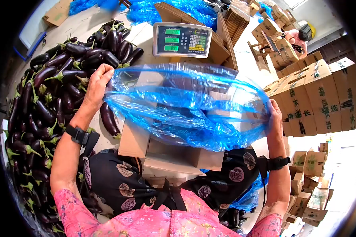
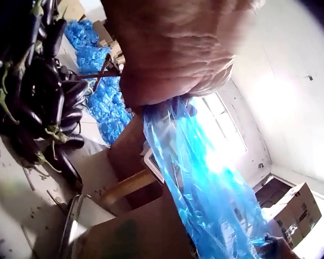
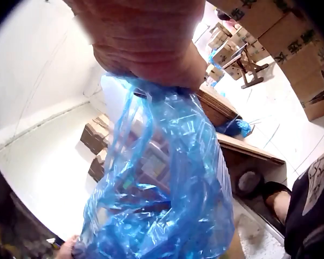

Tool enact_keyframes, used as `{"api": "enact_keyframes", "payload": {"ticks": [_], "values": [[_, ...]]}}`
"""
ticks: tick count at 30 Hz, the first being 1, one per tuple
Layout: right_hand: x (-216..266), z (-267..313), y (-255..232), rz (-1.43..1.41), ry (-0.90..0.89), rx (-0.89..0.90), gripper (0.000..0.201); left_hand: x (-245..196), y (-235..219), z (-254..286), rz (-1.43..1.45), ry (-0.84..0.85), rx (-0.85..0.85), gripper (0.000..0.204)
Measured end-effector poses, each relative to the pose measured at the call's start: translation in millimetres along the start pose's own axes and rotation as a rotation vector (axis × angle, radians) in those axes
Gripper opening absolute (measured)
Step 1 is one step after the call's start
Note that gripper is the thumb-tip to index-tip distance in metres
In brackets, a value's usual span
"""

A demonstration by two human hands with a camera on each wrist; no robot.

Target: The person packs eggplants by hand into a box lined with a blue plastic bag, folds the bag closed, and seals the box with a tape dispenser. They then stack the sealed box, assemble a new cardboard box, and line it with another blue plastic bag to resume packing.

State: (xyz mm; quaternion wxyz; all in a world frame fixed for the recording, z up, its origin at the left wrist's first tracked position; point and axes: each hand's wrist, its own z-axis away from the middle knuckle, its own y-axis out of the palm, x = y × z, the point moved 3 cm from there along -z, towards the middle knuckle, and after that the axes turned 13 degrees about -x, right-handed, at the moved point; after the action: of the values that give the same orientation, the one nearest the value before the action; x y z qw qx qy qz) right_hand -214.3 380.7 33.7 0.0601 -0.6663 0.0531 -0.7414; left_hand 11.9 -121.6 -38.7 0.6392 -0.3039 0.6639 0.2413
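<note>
A blue translucent plastic bag (image 1: pixel 186 112) is stretched wide between both hands in the head view. My left hand (image 1: pixel 95 87) pinches its left end, thumb and fingers closed on the film. At the other end my right hand (image 1: pixel 275 118) grips the bag's edge, with its fingers partly hidden behind the film. Below the bag an open cardboard box (image 1: pixel 178 166) stands between the knees, its flaps spread outward. Both wrist views show the film (image 2: pixel 205 172) hanging in folds from the hands.
A large heap of eggplants (image 1: pixel 67 93) lies on the left. Beyond the bag stands a digital scale (image 1: pixel 182 40). Printed cartons (image 1: pixel 320 102) are stacked at the right, and flattened cardboard (image 1: pixel 236 21) stands behind. Another person (image 1: pixel 296 39) is at the far right.
</note>
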Motion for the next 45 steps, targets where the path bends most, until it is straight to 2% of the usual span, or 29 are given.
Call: {"api": "enact_keyframes", "payload": {"ticks": [3, 4, 8, 11, 12, 15, 16, 17, 19, 21, 22, 23, 25, 28, 29, 31, 33, 35, 37, 39, 40, 42, 43, 44, 45], "values": [[-14.8, -21.7, 11.5, 0.068, 0.017, 0.008, 0.015, 21.1, 13.3, -29.9, -0.017, -0.037, -0.068, 0.013], [-22.3, -30.1, 20.3, 0.026, 0.024, -0.015, 0.014, 27.6, 17.3, -38.6, -0.022, 0.018, -0.092, 0.014], [-28.1, -51.0, 48.3, 0.018, 0.044, -0.141, 0.014, 50.3, 30.0, -69.2, -0.109, 0.058, -0.195, 0.016], [-41.9, -78.5, 54.6, -0.045, 0.092, -0.073, 0.013, 72.2, 30.5, -98.7, -0.021, -0.032, -0.21, 0.015], [-51.6, -89.7, 56.3, -0.063, 0.103, -0.039, 0.014, 76.9, 32.8, -106.1, -0.061, 0.012, -0.221, 0.015], [-86.5, -107.5, 57.5, 0.095, 0.148, -0.07, 0.016, 108.9, 36.4, -117.9, -0.117, -0.031, -0.232, 0.016], [-101.3, -113.9, 54.4, 0.141, 0.132, -0.058, 0.019, 122.5, 35.3, -119.3, -0.187, 0.031, -0.248, 0.018], [-125.8, -125.9, 47.3, 0.109, 0.103, -0.045, 0.021, 135.4, 33.7, -120.3, -0.249, 0.012, -0.232, 0.018], [-129.4, -116.3, 48.3, 0.212, 0.169, 0.033, 0.022, 153.8, 27.4, -114.5, -0.378, -0.034, -0.197, 0.019], [-151.6, -114.5, 38.5, 0.416, 0.121, 0.294, 0.025, 179.2, 18.2, -100.3, -0.675, 0.075, -0.027, 0.021], [-153.5, -103.1, 37.3, 0.542, -0.049, 0.429, 0.027, 181.4, 19.2, -84.4, -0.593, 0.182, 0.114, 0.02], [-149.1, -99.2, 20.5, 1.06, -0.103, 0.561, 0.025, 182.9, 18.2, -62.7, -0.505, 0.289, 0.252, 0.021], [-156.2, -82.3, -3.5, 1.06, -0.294, 0.594, 0.021, 199.6, -2.3, -28.1, -0.53, 0.194, 0.374, 0.022], [-132.3, -63.9, -25.1, 1.38, -0.374, 0.444, 0.016, 225.0, -37.5, -5.7, -0.894, 0.056, 0.258, 0.022], [-116.8, -55.3, -26.0, 1.367, -0.516, 0.291, 0.012, 221.4, -45.7, -6.0, -0.809, 0.022, 0.113, 0.023], [-70.1, -36.1, -8.8, 0.977, -0.599, 0.135, 0.01, 178.4, -59.5, -3.8, -0.63, -0.049, -0.171, 0.024], [-25.2, -8.3, 33.4, 0.776, -0.542, 0.138, 0.01, 104.7, -36.4, -3.2, -0.525, 0.009, -0.189, 0.026], [-8.0, 14.2, 71.4, 0.701, -0.551, 0.356, 0.022, 38.5, 7.3, 8.2, -0.327, 0.092, -0.076, 0.028], [-2.5, 39.4, 106.1, 0.806, -0.694, 0.618, 0.028, -18.9, 48.1, 28.6, -0.403, 0.232, 0.186, 0.034], [-26.0, 42.4, 126.5, 0.96, -1.049, 0.596, 0.034, -50.7, 86.9, 44.3, -0.494, 0.764, 0.327, 0.042], [-37.5, 38.0, 136.6, 1.132, -0.951, 0.612, 0.027, -51.3, 98.5, 48.2, -0.564, 0.824, 0.367, 0.04], [-46.6, 33.0, 145.4, 1.26, -0.888, 0.663, 0.022, -41.4, 115.9, 51.5, -0.708, 0.946, 0.444, 0.038], [-46.7, 34.1, 150.2, 1.321, -0.856, 0.693, 0.019, -30.1, 116.9, 49.3, -0.731, 0.944, 0.485, 0.033], [-41.0, 41.1, 148.5, 1.314, -0.845, 0.696, 0.014, -16.0, 116.8, 46.4, -0.755, 0.938, 0.524, 0.028], [-32.1, 49.9, 144.6, 1.239, -0.911, 0.67, 0.01, -8.7, 117.7, 45.4, -0.775, 0.934, 0.568, 0.022]]}}
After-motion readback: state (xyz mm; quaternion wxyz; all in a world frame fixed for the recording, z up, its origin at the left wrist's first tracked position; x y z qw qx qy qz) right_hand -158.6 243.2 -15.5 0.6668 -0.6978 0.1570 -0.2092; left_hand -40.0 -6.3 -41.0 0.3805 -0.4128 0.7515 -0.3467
